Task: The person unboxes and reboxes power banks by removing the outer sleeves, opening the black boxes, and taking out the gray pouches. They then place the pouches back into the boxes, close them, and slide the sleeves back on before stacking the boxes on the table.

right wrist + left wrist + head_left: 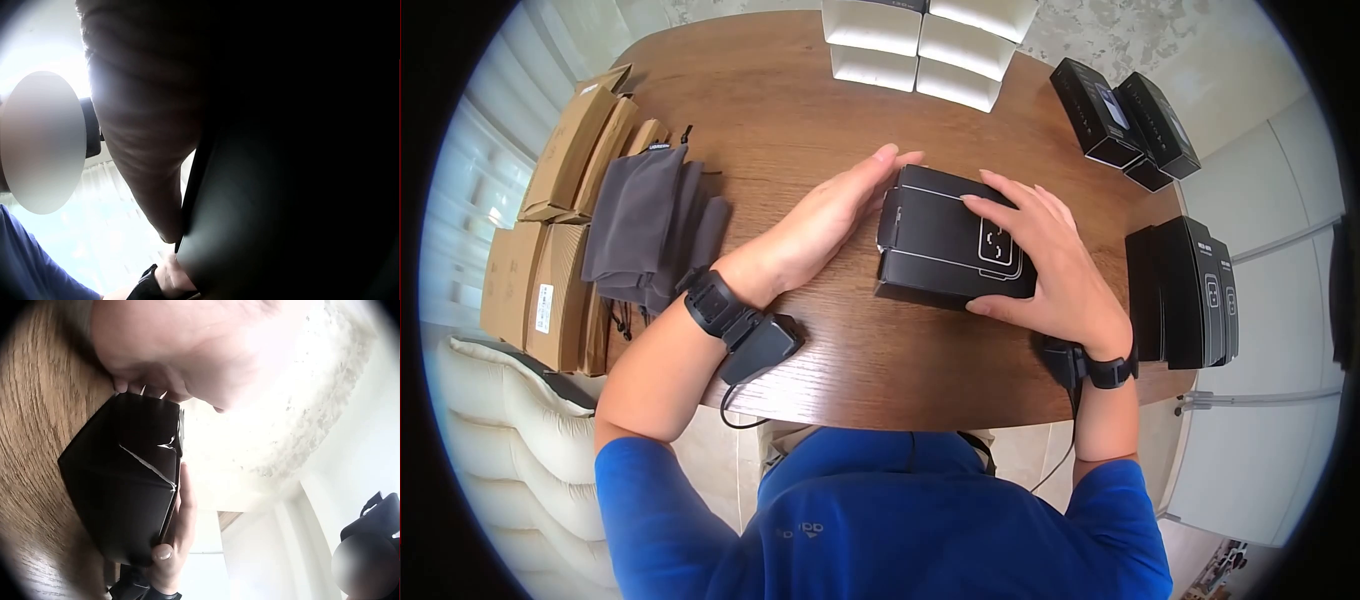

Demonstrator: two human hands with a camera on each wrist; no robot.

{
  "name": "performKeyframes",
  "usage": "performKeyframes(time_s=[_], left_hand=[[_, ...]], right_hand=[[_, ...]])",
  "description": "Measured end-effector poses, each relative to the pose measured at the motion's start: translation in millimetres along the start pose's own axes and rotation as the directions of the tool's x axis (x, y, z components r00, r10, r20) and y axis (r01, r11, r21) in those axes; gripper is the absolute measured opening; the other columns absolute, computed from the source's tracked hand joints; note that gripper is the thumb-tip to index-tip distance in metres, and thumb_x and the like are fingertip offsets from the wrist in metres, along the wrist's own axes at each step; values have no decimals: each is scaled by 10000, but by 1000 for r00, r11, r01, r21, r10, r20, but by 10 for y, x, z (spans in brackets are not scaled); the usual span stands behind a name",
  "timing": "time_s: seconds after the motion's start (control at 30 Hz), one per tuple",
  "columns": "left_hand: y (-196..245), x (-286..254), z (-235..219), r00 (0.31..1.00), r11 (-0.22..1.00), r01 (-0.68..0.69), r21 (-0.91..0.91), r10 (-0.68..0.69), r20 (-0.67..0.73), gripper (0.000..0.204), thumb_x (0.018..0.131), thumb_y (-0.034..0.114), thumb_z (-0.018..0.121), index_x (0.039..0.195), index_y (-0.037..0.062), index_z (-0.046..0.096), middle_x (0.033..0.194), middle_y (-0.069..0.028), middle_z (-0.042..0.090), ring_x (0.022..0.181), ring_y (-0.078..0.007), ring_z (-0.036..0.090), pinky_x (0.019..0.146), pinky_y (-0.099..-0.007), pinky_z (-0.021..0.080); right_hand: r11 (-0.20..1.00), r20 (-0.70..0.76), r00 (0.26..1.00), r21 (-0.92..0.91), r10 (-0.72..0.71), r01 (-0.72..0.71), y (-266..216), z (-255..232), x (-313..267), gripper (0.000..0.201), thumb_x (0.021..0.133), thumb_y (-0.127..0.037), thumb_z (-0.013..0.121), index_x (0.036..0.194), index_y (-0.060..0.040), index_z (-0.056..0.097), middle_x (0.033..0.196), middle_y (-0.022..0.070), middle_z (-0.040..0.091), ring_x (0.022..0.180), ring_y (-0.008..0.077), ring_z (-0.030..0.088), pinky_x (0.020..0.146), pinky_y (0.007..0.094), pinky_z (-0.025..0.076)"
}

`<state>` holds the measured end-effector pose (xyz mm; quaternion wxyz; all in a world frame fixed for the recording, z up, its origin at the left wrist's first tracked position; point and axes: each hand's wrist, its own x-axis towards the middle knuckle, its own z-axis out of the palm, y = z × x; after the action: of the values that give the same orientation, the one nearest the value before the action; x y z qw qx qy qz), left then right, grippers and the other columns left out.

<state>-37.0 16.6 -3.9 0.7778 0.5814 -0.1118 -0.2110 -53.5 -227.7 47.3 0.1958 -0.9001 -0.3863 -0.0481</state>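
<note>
- Black cardboard box [945, 240], one, lies flat on the wooden table [800, 95] between the two hands, a little right of the middle and toward the near edge; a pale line drawing marks its top.
- Right hand [1055, 255] grasps the box's right end: thumb at the near edge, fingers spread over the top toward the far edge.
- Left hand [835, 220] holds nothing in its grip; its fingers are straight, right beside the box's left end. Whether the fingertips press on it, I cannot tell.
- The step in hand looks like steadying or squaring up this box, which seems closed, with a flap seam at its left end.
- The next move would probably call for the right hand to keep its hold while the left presses the end flat or takes a grip.
- Counts: white boxes [970, 42] at the far edge, four in view, two by two.
- Dark boxes [1090, 110] at the far right, two on top, with at least one more under them.
- Upright black boxes [1165, 290] at the near right, at least two, standing close together.
- Brown cartons [560, 165] on the left, at least five, overlapping.
- Grey pouches [635, 220] just right of the cartons, at least two, heaped; the exact number is hidden.
</note>
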Motion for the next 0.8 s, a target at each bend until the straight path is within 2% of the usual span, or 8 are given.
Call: performKeyframes(time_s=[0.17,0.27,0.4,0.47,0.67,0.8], left_hand=[[34,-26,33,999,997,-14,-82,11,-35,540,1026,377,328,1382,-20,406,1365,-107,480,1262,-178,429,1076,-309,300],[22,-29,-18,998,994,-57,-92,59,26,520,1020,331,369,1384,-38,393,1401,-119,450,1305,-180,402,1109,-301,277],[-8,6,-55,998,988,-55,-145,59,25,498,1011,309,397,1362,-43,423,1382,-115,472,1286,-177,421,1104,-303,286],[54,-10,-24,999,986,-9,-165,14,30,481,1007,303,414,1348,-36,447,1360,-111,496,1268,-173,435,1096,-302,291],[8,32,-68,992,996,-67,-63,73,102,492,1006,329,426,1351,-21,454,1352,-105,507,1255,-170,442,1077,-293,302],[-48,43,-69,994,995,-91,-34,93,51,495,1002,324,440,1353,-26,451,1348,-102,512,1244,-172,449,1069,-289,308]], right_hand=[[989,-62,998,149,30,-20,39,-20,-1,754,622,-267,809,1312,-141,531,1367,151,456,1219,360,437,1055,438,315],[994,-55,998,109,4,2,36,-25,-1,723,622,-258,807,1290,-138,559,1368,148,457,1219,356,439,1048,432,326],[994,-69,998,108,-4,12,40,-14,2,697,621,-252,806,1271,-137,582,1368,150,459,1217,353,444,1044,430,334],[996,-61,998,87,-8,14,33,-16,5,697,621,-249,805,1272,-139,585,1367,150,462,1216,353,445,1044,431,335],[994,-76,997,112,12,-3,39,-15,2,694,619,-253,807,1269,-142,588,1369,148,462,1217,350,446,1047,431,333],[990,-81,996,139,29,-17,40,-17,6,679,621,-252,806,1258,-144,596,1373,144,461,1218,348,446,1048,431,332]])
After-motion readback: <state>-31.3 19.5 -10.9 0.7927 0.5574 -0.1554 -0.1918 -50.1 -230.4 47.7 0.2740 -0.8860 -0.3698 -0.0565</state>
